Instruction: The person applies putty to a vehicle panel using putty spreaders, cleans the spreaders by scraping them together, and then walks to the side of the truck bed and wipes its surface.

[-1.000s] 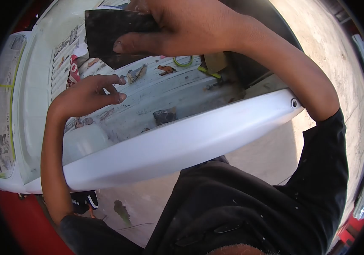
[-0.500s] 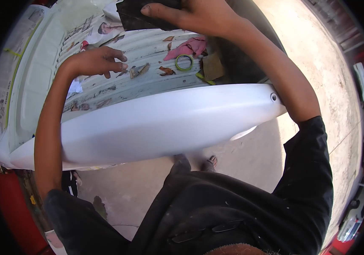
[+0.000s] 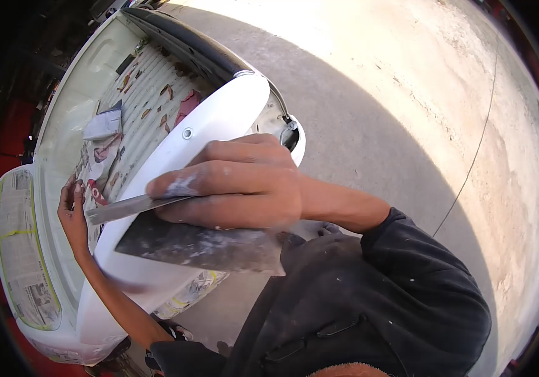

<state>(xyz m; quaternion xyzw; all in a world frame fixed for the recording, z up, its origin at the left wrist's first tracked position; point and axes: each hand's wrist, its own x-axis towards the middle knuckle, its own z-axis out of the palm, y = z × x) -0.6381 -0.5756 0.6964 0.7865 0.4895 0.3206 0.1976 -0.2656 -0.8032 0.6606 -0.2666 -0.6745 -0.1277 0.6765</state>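
Observation:
My right hand [image 3: 238,182] is in front of my chest, its fingers closed round a narrow metal putty spreader [image 3: 125,209] that points to the left. Under the same fingers is a dark flat plate [image 3: 200,248] smeared with whitish filler; some white also marks a finger. Behind them curves the white side panel [image 3: 225,113] of a pickup bed, with a small round hole near its end. My left hand [image 3: 73,204] is over the bed side, fingers loosely bent and apart, with nothing visible in it. My left forearm crosses the panel.
Inside the ribbed bed [image 3: 147,94] lie a pale block [image 3: 103,124], dry leaves and a pink cloth [image 3: 186,105]. Newspaper [image 3: 21,239] with yellow-green tape covers the cab window. Concrete floor [image 3: 357,125] stretches to the right. A person's foot is partly visible below the panel.
My view has swung, so the truck now lies to the left. My right hand has come from over the bed back to my chest with the plate; the metal spreader now shows.

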